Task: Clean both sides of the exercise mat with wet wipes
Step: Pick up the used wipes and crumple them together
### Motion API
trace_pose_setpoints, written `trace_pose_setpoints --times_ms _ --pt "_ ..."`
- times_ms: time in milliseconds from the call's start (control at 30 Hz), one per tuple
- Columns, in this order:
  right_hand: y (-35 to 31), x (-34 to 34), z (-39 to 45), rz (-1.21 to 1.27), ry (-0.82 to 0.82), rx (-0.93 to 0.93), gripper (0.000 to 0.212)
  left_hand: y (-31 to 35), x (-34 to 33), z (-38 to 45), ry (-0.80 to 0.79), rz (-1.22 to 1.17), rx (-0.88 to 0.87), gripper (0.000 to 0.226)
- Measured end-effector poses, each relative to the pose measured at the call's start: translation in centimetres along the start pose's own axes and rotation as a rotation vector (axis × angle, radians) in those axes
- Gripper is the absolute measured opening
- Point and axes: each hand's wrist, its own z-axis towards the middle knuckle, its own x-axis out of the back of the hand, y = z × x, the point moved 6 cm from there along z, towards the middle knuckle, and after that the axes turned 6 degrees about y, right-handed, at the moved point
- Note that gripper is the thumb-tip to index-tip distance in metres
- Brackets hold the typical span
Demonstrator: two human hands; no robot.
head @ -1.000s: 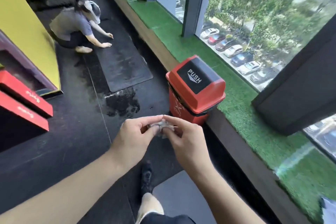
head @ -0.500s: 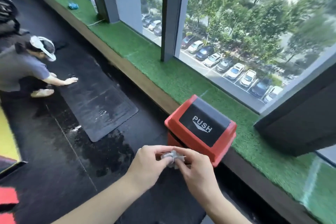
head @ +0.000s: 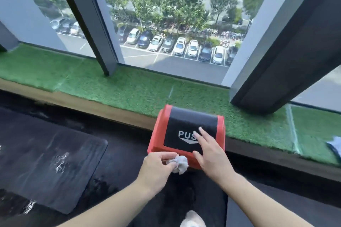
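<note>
Two hands: wipe pinched, fingers straight

The right hand covers the last letter of the word on the bin lid. The exercise mat is cut by the left edge. A blue-white item at the right edge is too blurred to identify.

I count two hands: my left hand and my right hand. One crumpled wet wipe sits just in front of the one red bin. One black exercise mat lies left of the bin, and one blue cloth lies far right of it.
</note>
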Motion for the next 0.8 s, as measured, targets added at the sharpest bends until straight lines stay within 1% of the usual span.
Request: trace_pose_setpoints --times_ms 67,133,200,233,300,367,467,567,633,733,767,800 --pt "4.5 -2.5 4.0 -0.212 -0.096 -0.004 0.103 -0.7 -1.7 3.6 -0.044 0.047 0.023 0.024" --pt "8.7 -4.7 8.0 -0.337 -0.103 0.013 0.123 -1.5 -3.7 7.3 -0.053 0.078 0.054 0.025" --pt "12.4 -7.2 11.6 -0.437 -0.111 0.045 0.133 -2.7 -5.7 10.8 -0.029 0.086 0.115 0.025" --pt "13.9 -8.4 13.0 -0.471 -0.144 0.055 0.135 -3.2 -6.8 12.4 -0.017 0.091 0.149 0.025" --pt "16.1 -10.6 15.0 -0.492 -0.220 0.075 0.141 -4.1 -9.0 15.1 -0.008 0.105 0.213 0.028" --pt "17.2 -11.4 16.7 -0.499 -0.218 0.109 0.149 -5.3 -10.7 17.4 -0.004 0.099 0.277 0.029" --pt "18.1 -11.5 17.8 -0.504 -0.180 0.139 0.150 -6.7 -12.6 19.9 -0.001 0.096 0.339 0.028" --pt "18.2 -11.7 17.7 -0.524 -0.124 0.165 0.142 -7.4 -13.7 21.4 -0.001 0.138 0.357 0.030" --pt "18.4 -12.0 17.6 -0.525 -0.058 0.174 0.133 -7.5 -14.5 22.4 0.012 0.200 0.326 0.025" --pt "18.7 -12.4 17.7 -0.557 0.004 0.191 0.129 -7.4 -15.7 24.1 0.044 0.283 0.257 0.015" --pt "18.9 -12.5 17.7 -0.558 0.033 0.197 0.128 -7.3 -16.2 24.6 0.041 0.297 0.235 0.018" --pt "19.0 -12.6 17.6 -0.561 0.052 0.200 0.126 -7.4 -16.6 24.9 0.026 0.317 0.203 0.027"
